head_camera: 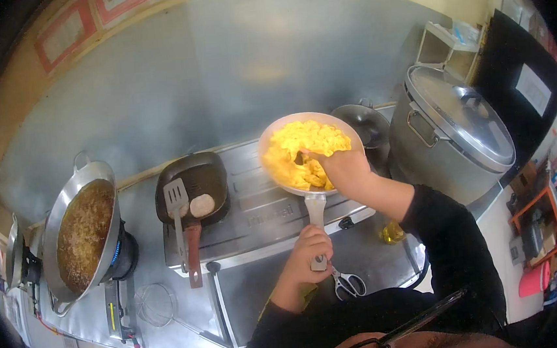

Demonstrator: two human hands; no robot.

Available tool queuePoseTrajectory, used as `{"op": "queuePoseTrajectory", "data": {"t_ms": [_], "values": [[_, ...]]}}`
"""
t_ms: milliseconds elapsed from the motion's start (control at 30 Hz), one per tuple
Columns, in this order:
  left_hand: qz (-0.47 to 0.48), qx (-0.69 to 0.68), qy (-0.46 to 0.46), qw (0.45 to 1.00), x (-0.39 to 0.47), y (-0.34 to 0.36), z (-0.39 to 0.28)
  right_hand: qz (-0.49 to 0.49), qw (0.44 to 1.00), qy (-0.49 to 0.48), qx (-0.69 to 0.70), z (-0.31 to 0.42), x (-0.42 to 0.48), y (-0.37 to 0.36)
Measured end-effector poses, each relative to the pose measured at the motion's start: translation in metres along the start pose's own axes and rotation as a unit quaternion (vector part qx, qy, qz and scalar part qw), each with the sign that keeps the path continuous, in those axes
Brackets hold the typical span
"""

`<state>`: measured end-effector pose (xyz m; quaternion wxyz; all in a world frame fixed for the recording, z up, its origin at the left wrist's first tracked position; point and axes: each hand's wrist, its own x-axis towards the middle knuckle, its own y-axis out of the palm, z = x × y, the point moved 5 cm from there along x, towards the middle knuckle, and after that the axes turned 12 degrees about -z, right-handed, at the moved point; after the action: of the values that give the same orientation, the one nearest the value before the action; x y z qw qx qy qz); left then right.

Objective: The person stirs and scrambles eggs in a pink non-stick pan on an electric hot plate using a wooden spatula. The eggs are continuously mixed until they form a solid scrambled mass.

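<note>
My left hand (308,250) grips the pale handle (316,211) of a round frying pan (273,180), held over the steel gas stove. Bright yellow scrambled egg (312,134) fills much of the pan. Reaching in from the right, my right hand (349,168) is over the pan with its fingers down at the egg. A dark patch shows under those fingertips; whether they hold a utensil is hidden. Just below the pan handle's end lie scissors (350,285) with pale handles.
On the stove's left burner, a square dark pan (212,179) holds pale round patties (202,206) and a slotted turner (176,196). Far left, a wok (99,176) of bubbling oil sits over a blue flame. A wire skimmer (156,305) lies nearby. A large lidded pot (420,163) stands right.
</note>
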<state>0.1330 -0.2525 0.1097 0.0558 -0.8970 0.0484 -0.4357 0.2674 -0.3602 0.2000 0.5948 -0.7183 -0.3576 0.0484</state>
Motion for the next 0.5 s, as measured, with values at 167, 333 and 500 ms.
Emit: {"op": "queuePoseTrajectory", "data": {"t_ms": [167,333,500], "values": [[-0.003,-0.01,0.008,1.0,0.002,0.0,0.002,0.017,0.999,0.011,-0.044,-0.036,0.01,-0.023],[-0.009,-0.005,0.001,1.0,-0.002,-0.002,0.001,-0.019,0.995,-0.044,-0.091,-0.023,-0.035,-0.121],[-0.007,-0.014,0.009,1.0,0.0,0.004,0.0,0.005,1.0,-0.03,0.001,0.024,-0.036,-0.086]]}}
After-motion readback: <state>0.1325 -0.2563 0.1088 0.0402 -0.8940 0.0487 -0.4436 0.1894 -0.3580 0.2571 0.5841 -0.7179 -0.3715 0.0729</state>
